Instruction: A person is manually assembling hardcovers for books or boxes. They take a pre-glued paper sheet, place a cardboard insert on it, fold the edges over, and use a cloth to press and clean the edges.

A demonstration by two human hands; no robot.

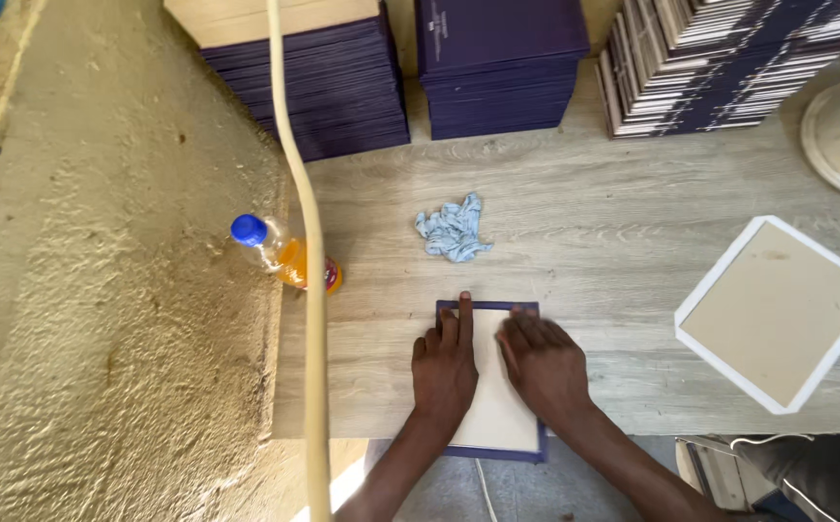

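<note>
Wooden table point(584, 242): both hands' fingers point(465, 319) spread flat, pressing the purple-edged cover point(497, 416).

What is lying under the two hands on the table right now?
Under the left hand and right hand lies a cream sheet on a dark purple cover, whose edge frames it. The hands hide the sheet's upper part, so nothing can be seen there.

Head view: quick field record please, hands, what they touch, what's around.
left hand: left hand flat on the book cover
right hand: right hand flat on the same cover
cover: purple border, pale inner face up, overhangs the table edge
beyond: crumpled blue cloth
left: bottle with orange drink, lying down
right: board with white border
rear: purple cover stacks
</note>
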